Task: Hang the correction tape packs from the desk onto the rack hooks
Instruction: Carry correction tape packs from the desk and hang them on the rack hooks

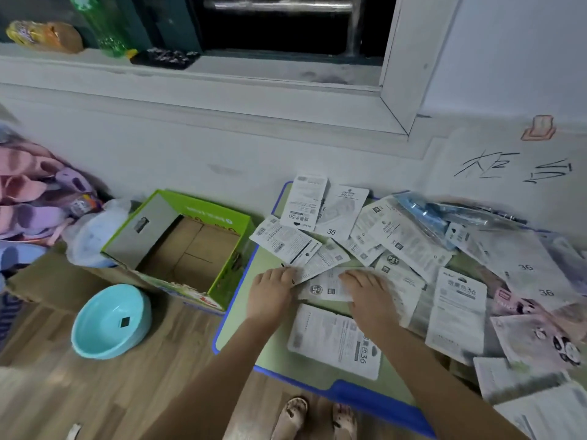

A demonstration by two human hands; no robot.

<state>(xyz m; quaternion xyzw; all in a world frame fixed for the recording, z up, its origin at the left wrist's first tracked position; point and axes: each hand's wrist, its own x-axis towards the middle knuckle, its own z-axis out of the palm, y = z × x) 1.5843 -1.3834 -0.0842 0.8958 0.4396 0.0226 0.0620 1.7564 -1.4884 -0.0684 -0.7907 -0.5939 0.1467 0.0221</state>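
Fingers (287, 274) of your left hand (270, 293) curl over the edge of a card at the near side of the pile, and it looks like a pinch, though blur hides the thumb. Your right hand (368, 290) lies flat, fingers straight and pressing down on the pack with the PET mark (327, 289).

Correction tape packs (397, 246) are strewn over the green worktop (244, 312), overlapping in a loose fan from the wall side down toward your forearms. They look like thin, stiff cards, light and likely slick, so expect them to slide over one another when you lift. Take one by its short end, where the hanging hole should be, and peel it off the heap rather than dragging.

Left of the worktop sits an open green box (178, 246), and nearer you on the floor a blue bowl (111, 322). At the worktop's far right edge a blue plastic bag (428, 214) lies across some packs. No rack or hooks are in view, so you must turn to find them.
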